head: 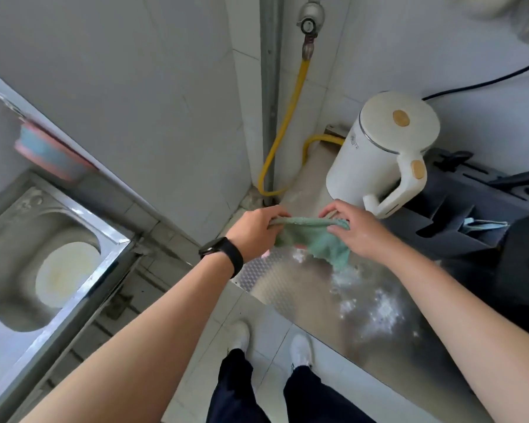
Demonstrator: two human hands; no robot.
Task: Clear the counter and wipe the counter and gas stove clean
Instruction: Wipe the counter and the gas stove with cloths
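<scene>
We make this the start of the wiping step: the left hand [257,227] and the right hand [355,230] each grip one end of a crumpled green terry cloth [315,239], fingers curled over its top edge. They hold it stretched between them just in front of the white electric kettle [376,151]. The cloth's loose corner hangs down over the dimpled stainless-steel tabletop [287,288]; we cannot tell whether it touches. Nearer us than the kettle, cloudy white smears [379,309] spread across the metal, and that looks like the first target. The next move, as we judge it, calls for folding or bunching the cloth into a pad, then pressing it flat and sweeping. The kettle itself stands on the tabletop and will want lifting aside if the clearing is to be complete. Just right of the kettle sits the black gas stove [458,215], not yet wiped by the look of it. Behind the kettle a yellow gas hose [287,117] climbs the white tiled wall [165,87], and a black cable [486,80] runs off above it. Well to the kettle's left lies a steel sink [113,239].
</scene>
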